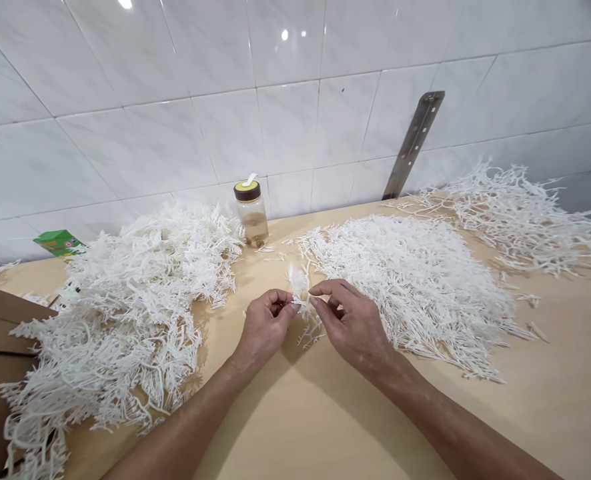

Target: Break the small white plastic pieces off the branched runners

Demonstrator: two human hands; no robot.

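Pinches white sprig point(298, 302) at frame centre with left hand point(267, 321) and right hand point(358, 325), close together; could snap it by tugging hard.

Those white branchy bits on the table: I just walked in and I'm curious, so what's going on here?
A person's left hand and right hand meet over the table, fingertips pinching a small white branching piece between them. A tangled white heap lies to the left, with a flatter pile and a looser heap to the right. A lidded bottle stands near the wall.
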